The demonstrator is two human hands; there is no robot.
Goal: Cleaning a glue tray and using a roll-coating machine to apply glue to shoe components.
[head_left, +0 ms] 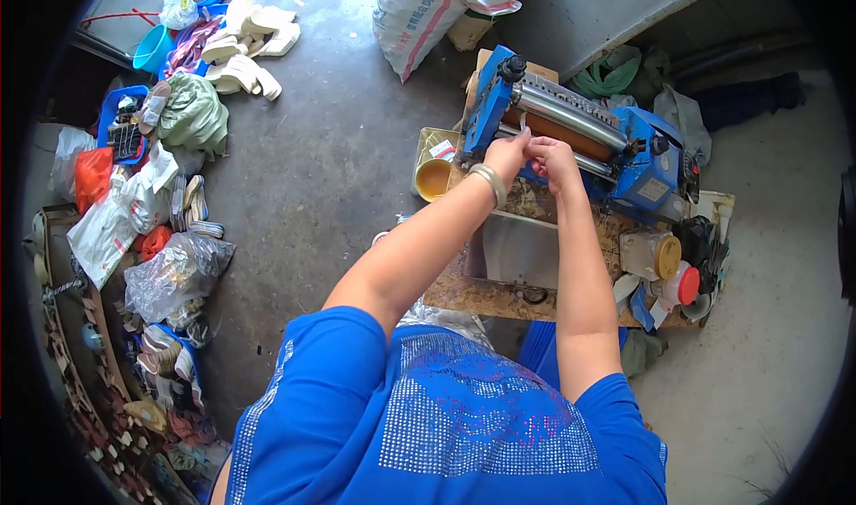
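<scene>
- The person wears a blue top with small shiny dots. Both bare arms reach away from the body, over a wooden table (486,295).
- A flat grey metal plate (520,248) lies on the table, under the arms.
- On the right end of the table stand a clear jar with a yellow lid (653,255) and a tub with a red lid (685,284).
- The left hand (506,155) has a silver bangle (489,182) on its wrist. Its fingers are bent together at the front of a blue roller machine (571,126). They seem to pinch something small there, but I cannot tell what.
- The right hand (553,159) is just beside the left hand, almost touching it. Its fingers are curled in too, at the same spot by the long shiny rollers.
- The machine sits at the far end of the table.
- A small bowl of yellow stuff (433,179) sits left of the machine.
- On the floor to the left lie full plastic bags (174,273) and piles of shoe soles (245,46).
- A big white sack (419,10) stands far off, behind the machine.
</scene>
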